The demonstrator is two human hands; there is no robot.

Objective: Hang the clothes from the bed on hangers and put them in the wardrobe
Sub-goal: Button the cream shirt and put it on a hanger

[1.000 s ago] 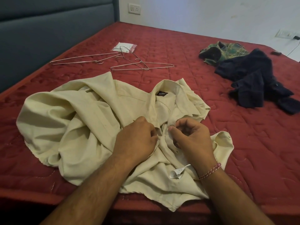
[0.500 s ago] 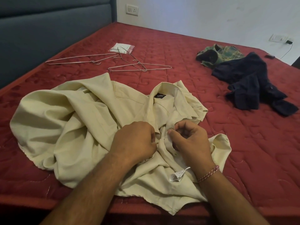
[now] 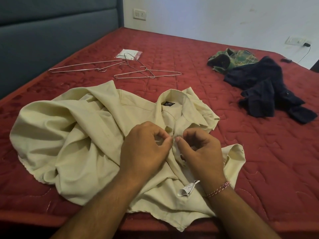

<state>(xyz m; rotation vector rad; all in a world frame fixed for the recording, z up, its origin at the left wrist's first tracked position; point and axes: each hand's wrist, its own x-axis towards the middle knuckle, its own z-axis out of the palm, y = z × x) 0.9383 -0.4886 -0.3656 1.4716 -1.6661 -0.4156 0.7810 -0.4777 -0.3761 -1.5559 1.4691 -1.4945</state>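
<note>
Cream shirt [image 3: 107, 135] spread crumpled on the near edge of the red bed [image 3: 259, 169], collar [image 3: 170, 99] away from the viewer, front placket under both hands. Left hand [image 3: 145, 150] curled, thumb and forefinger pinching the left edge of the placket just below a button [image 3: 168, 129]. Right hand [image 3: 202, 150] likewise curled, fingertips pinching the opposite edge, the two pinches almost touching. Whether a button is being fastened or undone: not clear from this view.

Three wire hangers [image 3: 146, 73] lying well beyond the shirt, two of them crossed, near a small plastic packet [image 3: 129, 55]. Green checked shirt [image 3: 231, 59] and dark garment [image 3: 267, 90] heaped together at the far right, untouched. Wardrobe out of view.

Step in hand, by judgement: working the buttons near the collar to ready the shirt for a hanger. For a clean result: hold the cloth taut between the two pinches, keep the buttonhole edge flat, tilt the button edge-on through the slit, avoid tugging the thread. Task at an early stage, with no garment hung.
</note>
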